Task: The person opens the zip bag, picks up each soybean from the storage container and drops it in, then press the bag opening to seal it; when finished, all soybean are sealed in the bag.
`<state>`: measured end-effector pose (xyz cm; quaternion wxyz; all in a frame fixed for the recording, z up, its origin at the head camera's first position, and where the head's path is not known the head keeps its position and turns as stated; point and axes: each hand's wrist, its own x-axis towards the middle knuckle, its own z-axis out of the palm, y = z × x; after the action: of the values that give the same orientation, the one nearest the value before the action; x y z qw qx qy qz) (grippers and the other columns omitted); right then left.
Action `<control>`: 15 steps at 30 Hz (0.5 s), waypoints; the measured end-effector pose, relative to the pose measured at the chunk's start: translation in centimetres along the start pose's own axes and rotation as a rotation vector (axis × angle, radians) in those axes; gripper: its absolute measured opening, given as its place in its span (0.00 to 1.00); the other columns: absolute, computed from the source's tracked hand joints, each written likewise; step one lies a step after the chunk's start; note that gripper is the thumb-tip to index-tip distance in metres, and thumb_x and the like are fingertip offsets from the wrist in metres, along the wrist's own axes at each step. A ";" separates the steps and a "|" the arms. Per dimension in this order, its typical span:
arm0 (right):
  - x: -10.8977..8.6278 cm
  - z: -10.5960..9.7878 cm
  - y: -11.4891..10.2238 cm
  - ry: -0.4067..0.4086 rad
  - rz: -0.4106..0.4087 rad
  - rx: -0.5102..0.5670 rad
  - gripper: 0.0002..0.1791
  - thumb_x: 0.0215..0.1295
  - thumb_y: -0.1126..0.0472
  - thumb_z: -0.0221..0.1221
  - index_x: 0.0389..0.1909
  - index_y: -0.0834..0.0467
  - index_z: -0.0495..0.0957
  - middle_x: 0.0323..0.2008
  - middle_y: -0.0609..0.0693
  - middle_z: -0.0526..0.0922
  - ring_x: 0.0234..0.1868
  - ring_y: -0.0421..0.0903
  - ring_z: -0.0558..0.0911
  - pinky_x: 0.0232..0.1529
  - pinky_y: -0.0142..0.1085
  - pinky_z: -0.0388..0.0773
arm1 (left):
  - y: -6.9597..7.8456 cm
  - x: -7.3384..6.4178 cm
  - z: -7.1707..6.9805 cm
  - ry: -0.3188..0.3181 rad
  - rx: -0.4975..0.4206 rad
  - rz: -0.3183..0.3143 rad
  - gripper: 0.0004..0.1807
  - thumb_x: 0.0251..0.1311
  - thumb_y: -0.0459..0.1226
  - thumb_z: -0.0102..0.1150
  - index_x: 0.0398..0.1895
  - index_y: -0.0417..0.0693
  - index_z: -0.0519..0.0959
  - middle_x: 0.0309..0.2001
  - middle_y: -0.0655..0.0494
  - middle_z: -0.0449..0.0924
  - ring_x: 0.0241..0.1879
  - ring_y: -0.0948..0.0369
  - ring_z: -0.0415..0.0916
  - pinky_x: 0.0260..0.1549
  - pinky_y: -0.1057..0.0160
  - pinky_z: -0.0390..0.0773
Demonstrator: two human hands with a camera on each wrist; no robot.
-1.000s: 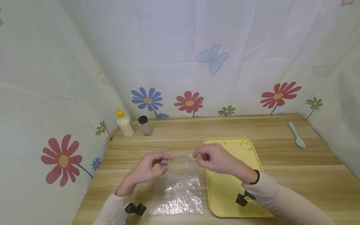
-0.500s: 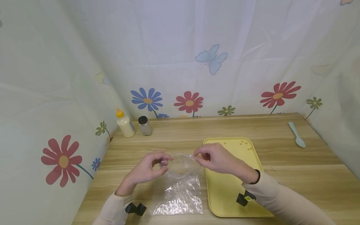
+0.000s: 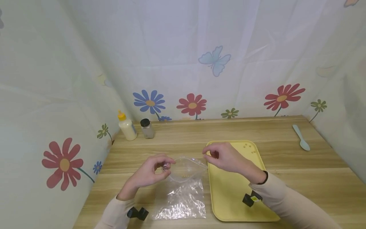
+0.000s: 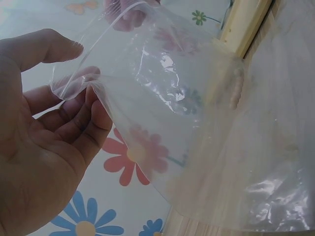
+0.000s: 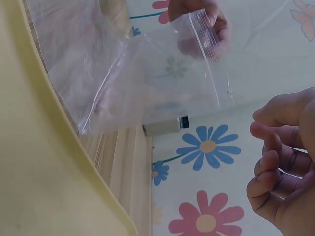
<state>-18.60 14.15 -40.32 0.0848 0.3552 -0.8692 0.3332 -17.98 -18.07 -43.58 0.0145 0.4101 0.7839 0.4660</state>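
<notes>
A clear zip bag stands with its mouth spread, its lower part lying on the table. Several small orange-yellow beads show through the film. My left hand holds the bag's left edge; in the left wrist view its curled fingers are at the film while the thumb is raised. Up and right of the bag, my right hand hovers over the yellow tray, apart from the bag. Its fingers are loosely bent, with nothing visible between them. Several small beads lie at the tray's far end.
A white bottle with a yellow nozzle and a black-lidded jar stand at the back left. Far right lies a pale blue spoon. A flowered curtain borders the wooden table behind and at the sides.
My right hand has left the bag's right edge and moved slightly up and right over the tray. The left hand and the bag have barely moved.
</notes>
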 end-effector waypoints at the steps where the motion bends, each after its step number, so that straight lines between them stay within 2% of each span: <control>1: 0.0 0.0 0.2 0.002 0.010 -0.001 0.04 0.61 0.61 0.64 0.37 0.52 0.84 0.17 0.37 0.68 0.19 0.32 0.64 0.21 0.26 0.66 | 0.0 0.0 0.0 0.000 0.000 0.004 0.20 0.52 0.26 0.63 0.51 0.36 0.78 0.36 0.57 0.78 0.37 0.62 0.76 0.39 0.65 0.83; 8: -0.1 -0.4 1.5 0.035 0.041 -0.023 0.05 0.60 0.62 0.65 0.37 0.53 0.84 0.17 0.37 0.68 0.18 0.32 0.65 0.22 0.27 0.68 | -0.1 -0.1 0.0 -0.001 -0.009 0.015 0.21 0.52 0.26 0.63 0.51 0.42 0.78 0.36 0.56 0.78 0.37 0.62 0.76 0.38 0.65 0.83; 15: 0.0 -1.3 2.8 0.037 0.105 -0.064 0.05 0.61 0.60 0.64 0.38 0.54 0.84 0.17 0.38 0.70 0.17 0.34 0.66 0.21 0.28 0.70 | 0.5 0.0 -0.1 -0.002 -0.020 0.011 0.20 0.52 0.24 0.63 0.51 0.37 0.78 0.36 0.55 0.77 0.36 0.57 0.76 0.39 0.63 0.83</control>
<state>-20.66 16.43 -40.79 0.0945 0.3000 -0.8952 0.3159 -17.74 -18.02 -43.10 0.0171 0.4147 0.7768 0.4736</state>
